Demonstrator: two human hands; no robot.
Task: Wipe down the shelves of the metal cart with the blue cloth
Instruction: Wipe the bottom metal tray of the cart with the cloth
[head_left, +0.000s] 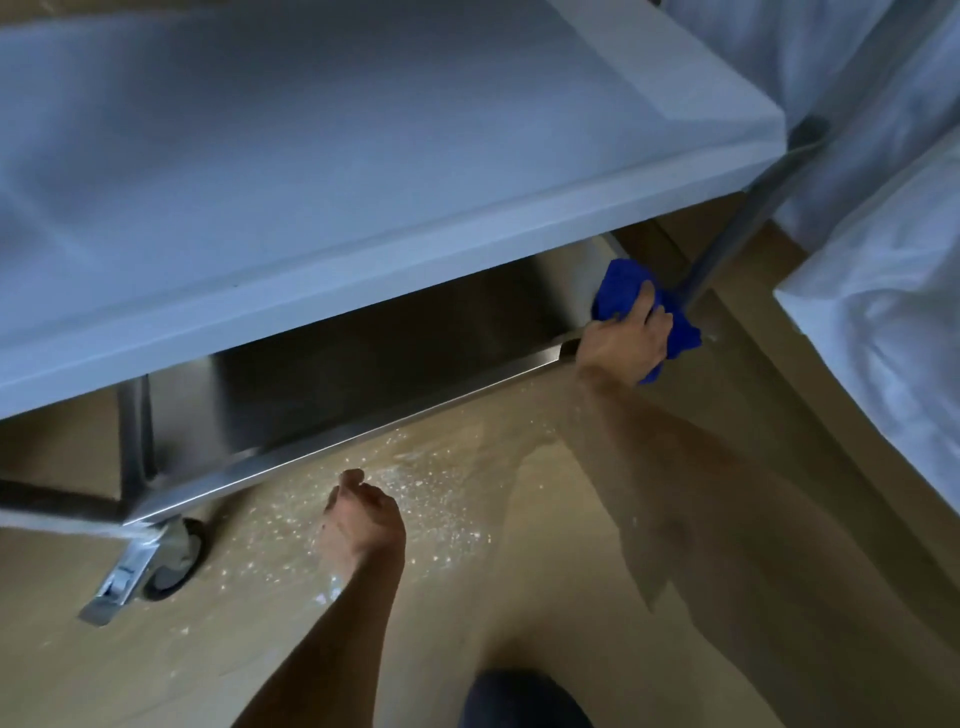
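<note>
Head view looks down on the metal cart (363, 171), whose broad top shelf hides most of the lower shelf (374, 358). The right hand (626, 343) grips the bunched blue cloth (623, 291) at the lower shelf's right end, beside the cart leg (737, 228). The left hand (361, 519) hangs loosely curled over the speckled floor (441, 499), near the caster (171, 561); white bedding (883, 312) lies to the right.

The right hand (626, 340) holds the crumpled blue cloth (631, 299) on the right end of the low steel shelf (363, 358), under the wide flat top shelf (332, 156). The left hand (361, 514) hangs over the floor in front, right of the small round cart wheel (174, 558).
</note>
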